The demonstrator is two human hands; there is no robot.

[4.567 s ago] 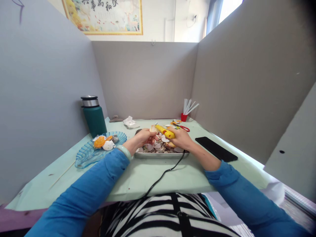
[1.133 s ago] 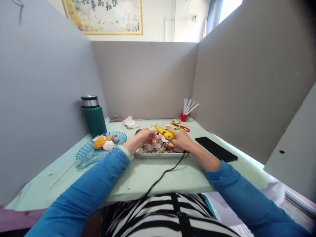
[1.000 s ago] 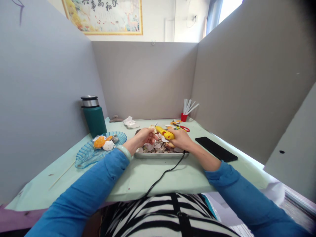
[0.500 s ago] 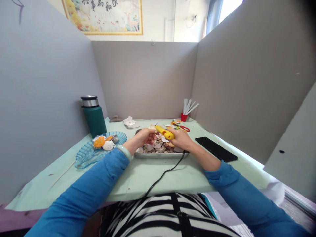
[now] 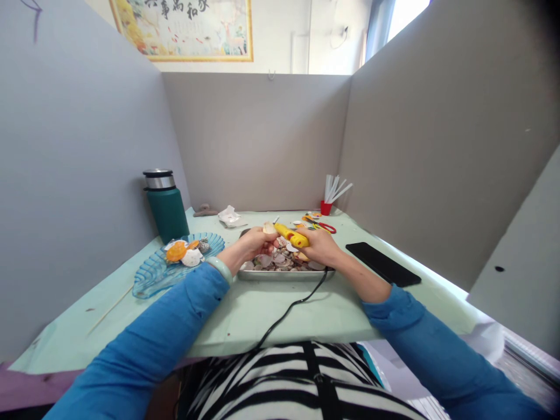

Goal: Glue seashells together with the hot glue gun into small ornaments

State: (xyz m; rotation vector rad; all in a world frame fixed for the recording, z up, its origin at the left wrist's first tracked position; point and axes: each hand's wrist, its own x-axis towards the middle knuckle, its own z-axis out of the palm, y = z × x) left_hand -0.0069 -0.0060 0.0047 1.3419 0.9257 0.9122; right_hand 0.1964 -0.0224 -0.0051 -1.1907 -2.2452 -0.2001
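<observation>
Leftmost, a dark green bottle with a steel-and-black lid (image 5: pixel 167 210) stands behind a clear blue, ribbed dish (image 5: pixel 151 280) holding an orange disc (image 5: pixel 176 251) and a white speckled piece (image 5: pixel 192 258). The left forearm passes close to the dish; a careless elbow could nudge it.

Centre: the left hand (image 5: pixel 251 244) has its fingertips pinched on a pale, flattish shell (image 5: pixel 269 227), raised above the far part of a shallow metal tray (image 5: pixel 284 276) of mixed shells (image 5: pixel 284 262). Just right of it is the metal tip of a yellow plastic tool, probably a glue gun (image 5: pixel 291 234); contact between tip and shell cannot be judged. The right hand (image 5: pixel 322 247) is wrapped round the tool's body.

Hazards, as judged: a small slip of the tip could burn the left fingertips, if it is hot. A loosened pinch would drop the shell among similar ones. The black cord (image 5: pixel 295 302), running to the near table edge, could snag and tug the tool off line.

Further right: a flat black slab, perhaps a phone (image 5: pixel 383 264), beyond the right wrist.
</observation>
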